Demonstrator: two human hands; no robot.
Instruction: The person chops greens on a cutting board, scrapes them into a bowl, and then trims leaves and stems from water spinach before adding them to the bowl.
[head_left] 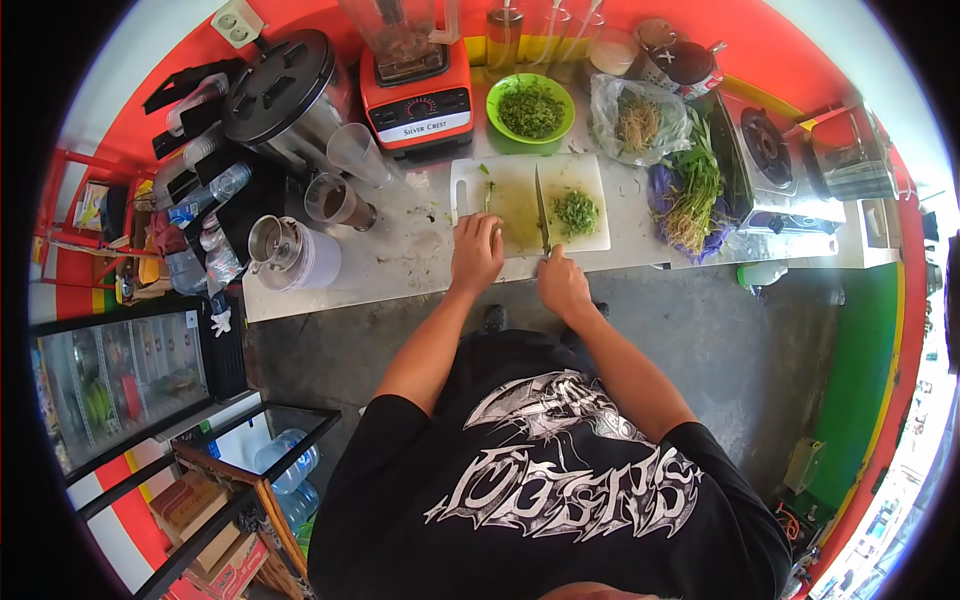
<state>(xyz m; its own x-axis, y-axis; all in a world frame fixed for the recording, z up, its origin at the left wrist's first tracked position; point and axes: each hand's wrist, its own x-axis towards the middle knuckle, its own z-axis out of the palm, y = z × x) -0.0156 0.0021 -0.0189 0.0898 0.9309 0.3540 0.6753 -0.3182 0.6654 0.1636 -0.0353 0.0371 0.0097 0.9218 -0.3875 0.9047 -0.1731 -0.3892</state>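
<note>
cutting board (590, 240), knife (541, 210) in right hand (562, 283), seemingly

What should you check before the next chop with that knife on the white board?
1. Right hand grips the knife handle: ok.
2. Left hand lies flat on the cutting board, apart from the blade: ok.
3. Chopped herbs sit right of the blade, on the board: ok.
4. Green bowl is behind the board, out of the way: ok.
5. Blade sharpness: cannot tell.
</note>
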